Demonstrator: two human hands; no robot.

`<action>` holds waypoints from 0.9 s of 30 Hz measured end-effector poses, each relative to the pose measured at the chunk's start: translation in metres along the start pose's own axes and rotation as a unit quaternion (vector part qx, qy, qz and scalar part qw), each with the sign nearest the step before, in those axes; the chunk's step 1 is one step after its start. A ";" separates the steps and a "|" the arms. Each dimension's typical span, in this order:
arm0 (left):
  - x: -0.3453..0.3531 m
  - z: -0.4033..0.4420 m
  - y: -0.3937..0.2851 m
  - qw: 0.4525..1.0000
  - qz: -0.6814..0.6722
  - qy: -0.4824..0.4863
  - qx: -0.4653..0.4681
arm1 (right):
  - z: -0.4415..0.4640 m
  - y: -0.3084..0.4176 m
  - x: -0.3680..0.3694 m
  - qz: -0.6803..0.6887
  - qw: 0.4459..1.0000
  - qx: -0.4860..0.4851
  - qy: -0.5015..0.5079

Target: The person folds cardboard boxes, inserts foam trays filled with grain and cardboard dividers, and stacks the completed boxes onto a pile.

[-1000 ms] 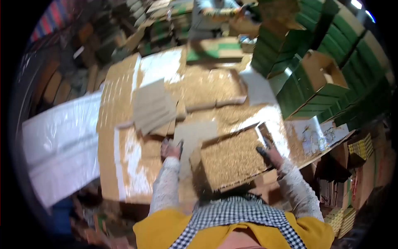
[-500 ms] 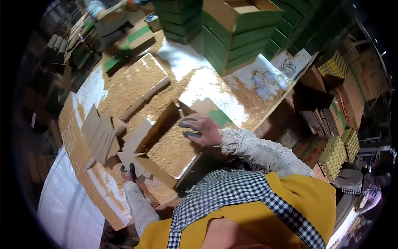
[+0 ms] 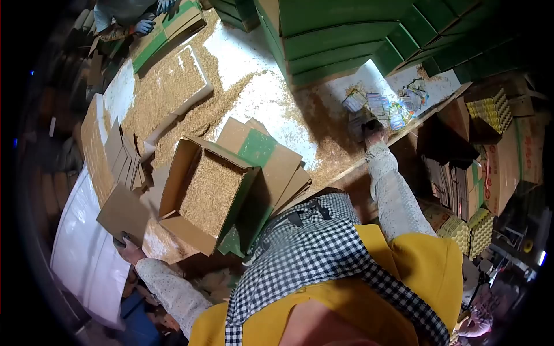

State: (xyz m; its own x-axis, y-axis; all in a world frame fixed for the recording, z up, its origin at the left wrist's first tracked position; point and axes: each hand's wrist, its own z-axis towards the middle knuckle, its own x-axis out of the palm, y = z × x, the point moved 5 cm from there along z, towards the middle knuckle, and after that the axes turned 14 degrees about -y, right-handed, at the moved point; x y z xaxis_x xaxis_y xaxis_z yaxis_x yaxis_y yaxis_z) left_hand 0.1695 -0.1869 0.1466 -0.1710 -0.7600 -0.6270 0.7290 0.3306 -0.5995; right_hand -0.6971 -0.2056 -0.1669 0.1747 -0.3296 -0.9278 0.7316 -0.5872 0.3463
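My left hand [image 3: 129, 250], in dark-tipped glove fingers, is closed on the lower edge of a flat cardboard sheet [image 3: 124, 213]. Right of the sheet stands an open cardboard box [image 3: 187, 230], green on its outer side, with a layer of sawdust-like filling [image 3: 210, 187] inside. My right hand [image 3: 376, 135] reaches to the table's edge, beside a scatter of small printed packets [image 3: 378, 104]. Its fingers are dark and partly hidden, so whether they hold a packet is unclear. Flat cardboard pieces [image 3: 277, 158] with a green stripe lie beside the box.
Stacked green boxes [image 3: 340, 46] rise at the back. Loose filling and a white slab [image 3: 205, 89] cover the table's left. More cardboard sheets [image 3: 121, 153] lean at left. Egg trays [image 3: 490, 115] and cartons stand at right. Another person's gloved hand [image 3: 144, 26] rests near a carton top left.
My right hand has left the box and moved right to the packets. My left hand has moved outward and now grips a cardboard sheet. The view has shifted.
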 end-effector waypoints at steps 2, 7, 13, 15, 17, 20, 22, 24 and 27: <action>-0.005 -0.014 0.000 0.970 -0.217 0.055 -0.094 | 0.006 -0.004 0.007 0.006 0.998 0.022 0.050; 0.000 -0.037 0.003 0.989 -0.140 -0.026 -0.026 | -0.003 -0.009 0.001 -0.036 0.998 0.025 0.045; -0.006 -0.034 0.078 0.978 -0.192 0.063 -0.046 | -0.049 0.110 -0.116 0.105 0.976 0.128 -0.138; 0.004 -0.039 0.142 0.985 -0.144 0.058 0.074 | -0.086 0.253 -0.166 0.523 0.848 -0.044 0.074; 0.006 -0.057 0.021 0.850 -0.444 -0.015 -0.282 | -0.144 0.379 -0.215 0.533 0.789 -0.250 0.177; 0.023 -0.096 -0.051 0.806 -0.499 0.041 -0.316 | -0.210 0.480 -0.207 0.426 0.736 -0.509 0.134; 0.031 -0.130 -0.075 0.902 -0.378 0.060 -0.201 | -0.219 0.493 -0.208 0.424 0.739 -0.514 0.102; 0.027 -0.164 -0.090 0.974 -0.203 0.090 -0.034 | -0.186 0.488 -0.172 0.480 0.781 -0.344 0.203; 0.020 -0.195 -0.114 0.980 0.049 0.177 0.078 | -0.134 0.455 -0.186 0.644 0.724 -0.068 0.236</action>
State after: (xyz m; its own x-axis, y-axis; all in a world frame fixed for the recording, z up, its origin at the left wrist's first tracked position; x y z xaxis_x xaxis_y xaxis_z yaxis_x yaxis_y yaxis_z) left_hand -0.0464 -0.1311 0.1055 -0.2944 -0.4789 -0.8270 0.8414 0.2805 -0.4620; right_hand -0.3089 -0.3127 0.1445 0.9526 -0.2306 0.1984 -0.1868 0.0716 0.9798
